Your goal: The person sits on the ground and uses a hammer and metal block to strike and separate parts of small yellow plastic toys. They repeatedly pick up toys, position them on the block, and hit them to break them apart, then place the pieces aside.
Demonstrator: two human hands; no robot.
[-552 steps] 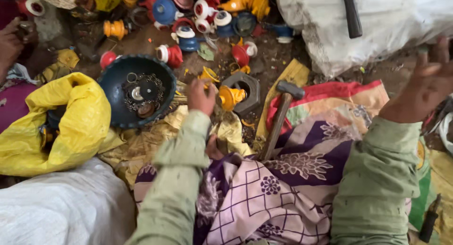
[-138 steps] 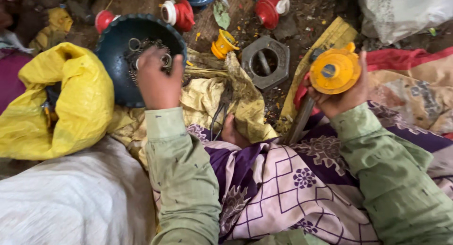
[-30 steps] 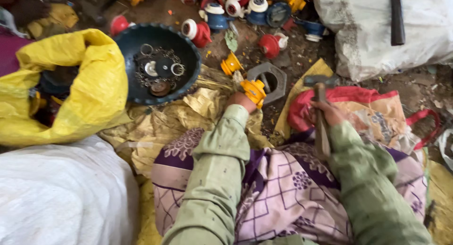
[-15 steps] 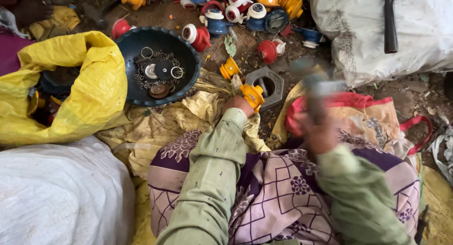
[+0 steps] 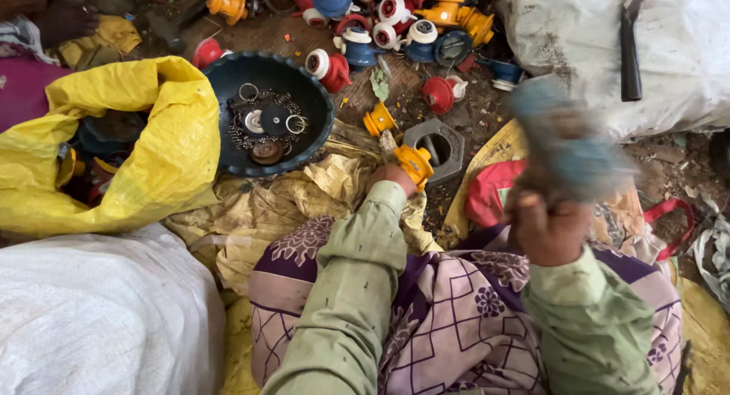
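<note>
The work is on bare, littered dirt ground (image 5: 669,167), seen from above by a person sitting with a purple patterned cloth (image 5: 449,319) over the lap. A large white sack (image 5: 91,311) fills the lower left, and another white sack (image 5: 684,53) lies at the upper right with a dark tool resting on it. A yellow bag (image 5: 144,159) gapes open at the left beside a dark round bowl (image 5: 266,114), which holds metal rings and small dark parts. A crumpled yellowish sheet (image 5: 289,197) covers the ground in front of the knees. Further off lies a heap of coloured plastic fittings (image 5: 395,22) in red, blue, orange and white. A grey hexagonal metal block (image 5: 441,144) sits just beyond the sheet.

The left hand (image 5: 391,176) grips a small orange fitting (image 5: 414,163) and pins it down at the near edge of the block. The right hand (image 5: 547,228) is clenched around the handle of a hammer (image 5: 563,144), raised and heavily blurred, so its head cannot be made out clearly.

To strike well, I judge the blow should land squarely on the fitting where it is backed by the block, with the holding fingers kept low and behind it. A short, controlled swing would suit better than a wide one, since a glancing hit could send the piece skidding.
</note>
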